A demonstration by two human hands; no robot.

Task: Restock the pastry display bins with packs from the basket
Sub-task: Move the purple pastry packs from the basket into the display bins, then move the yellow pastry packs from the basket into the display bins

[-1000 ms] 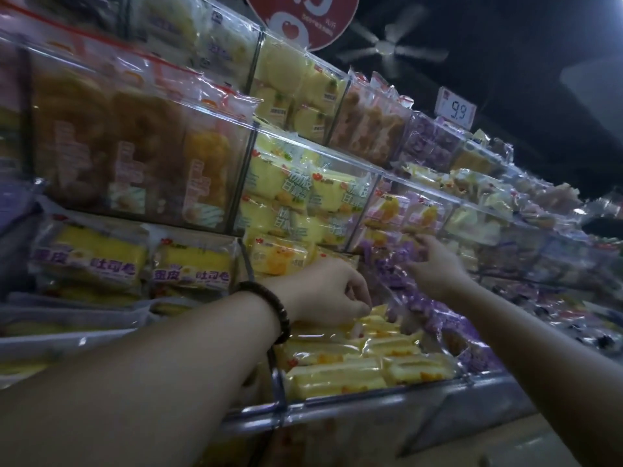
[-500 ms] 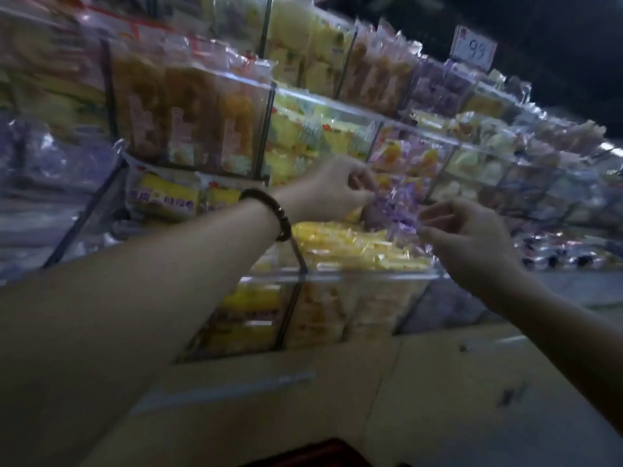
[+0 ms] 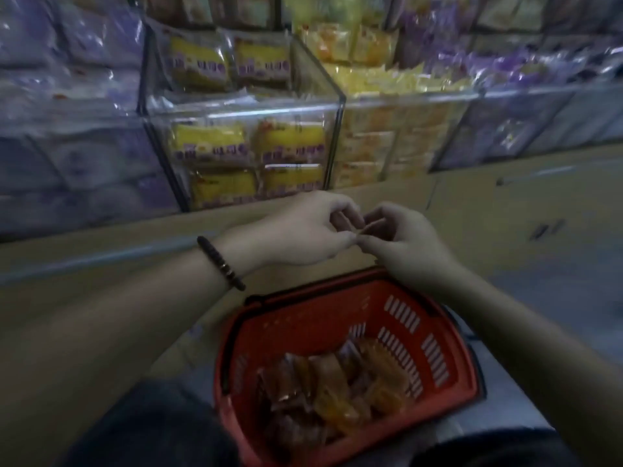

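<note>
The left hand (image 3: 303, 230) and right hand (image 3: 404, 244) meet fingertip to fingertip above the red basket (image 3: 448, 348), pinching something too small to make out. Brown pastry packs (image 3: 337, 392) lie in the basket, near and below; the display bins (image 3: 242, 109) stand beyond.

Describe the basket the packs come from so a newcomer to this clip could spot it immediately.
Start at the clear display bins across the top, then drop past the left hand and right hand. Directly beneath sits the basket, holding brownish pastry packs. It is the only red, slotted plastic container in view.
</note>
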